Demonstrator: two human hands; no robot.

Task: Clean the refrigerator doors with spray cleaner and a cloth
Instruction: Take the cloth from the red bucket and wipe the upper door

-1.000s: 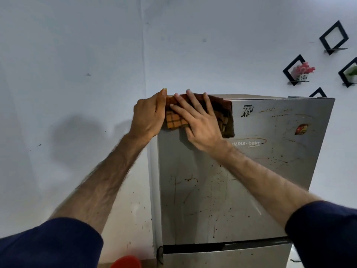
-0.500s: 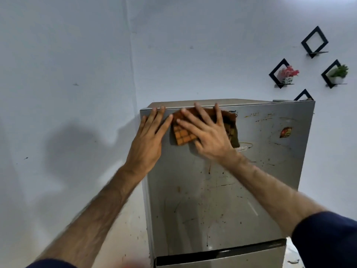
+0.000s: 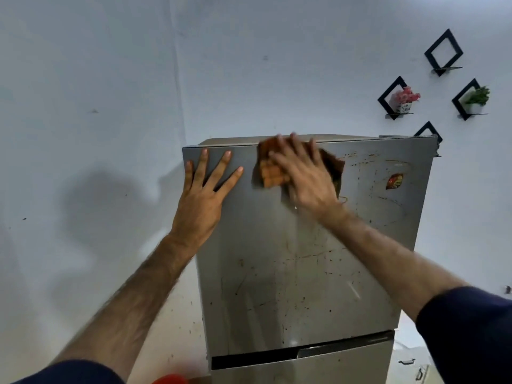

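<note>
A silver refrigerator stands against the white wall; its upper door (image 3: 291, 273) is streaked with brown stains and splatter. My left hand (image 3: 205, 195) lies flat, fingers spread, on the door's top left corner. My right hand (image 3: 304, 176) presses an orange and brown checked cloth (image 3: 273, 173) flat against the door near its top edge, fingers straight and blurred. The lower door (image 3: 304, 367) shows below a dark gap. No spray cleaner bottle can be made out.
Black diamond wall shelves hang at the upper right, one with a pink flower pot (image 3: 406, 98), another with a green plant (image 3: 476, 97). A red sticker (image 3: 394, 181) sits on the door's right side. A red object (image 3: 169, 379) peeks in at the bottom edge.
My right hand has slid the cloth rightward along the door's top. My left hand left the top corner edge, flattened on the door and spread its fingers.
</note>
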